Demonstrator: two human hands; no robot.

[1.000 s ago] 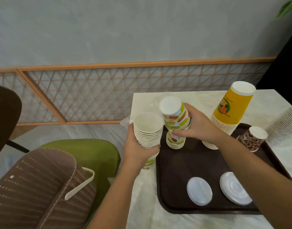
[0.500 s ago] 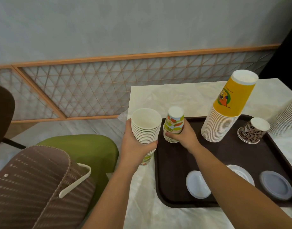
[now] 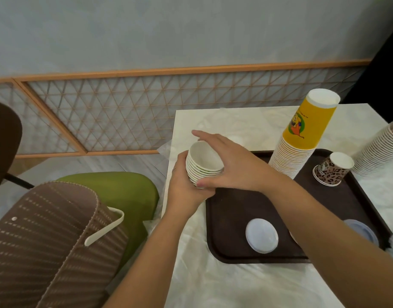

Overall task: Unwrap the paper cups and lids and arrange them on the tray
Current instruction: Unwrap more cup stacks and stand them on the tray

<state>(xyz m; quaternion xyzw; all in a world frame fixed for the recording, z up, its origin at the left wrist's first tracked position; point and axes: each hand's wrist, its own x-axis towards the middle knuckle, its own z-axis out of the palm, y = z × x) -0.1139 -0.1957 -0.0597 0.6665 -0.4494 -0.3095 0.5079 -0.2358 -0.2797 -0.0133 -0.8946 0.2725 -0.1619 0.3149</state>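
Left hand [image 3: 182, 187] wraps round a short nested stack of white-rimmed paper cups [image 3: 203, 166], mouths up, held at the near-left corner of the dark brown plastic tray [image 3: 224, 223], above the pale marble-look tabletop [image 3: 213, 285]. Right hand [image 3: 233, 165] lies over the stack's far side: thumb against the lower rims, fingers reaching loosely past the top cup. Whether it pinches a cup yet cannot be told; it looks like a light touch.

On the tray: a tall upturned stack topped by a yellow cartoon-print cup [image 3: 306, 127] at the back; one leopard-print cup [image 3: 333, 168] upside down just beside it; a white round lid [image 3: 261, 238] and a bluish translucent lid [image 3: 362, 232] along the near edge. A further leopard-print stack [image 3: 382, 152] lies off the tray at right.

Step in hand, as judged: peeling cups from the held stack for placing on the tray. The next move calls for the right hand to close on the top rim, twist it free while the left steadies, then set it on bare tray near the back-left.
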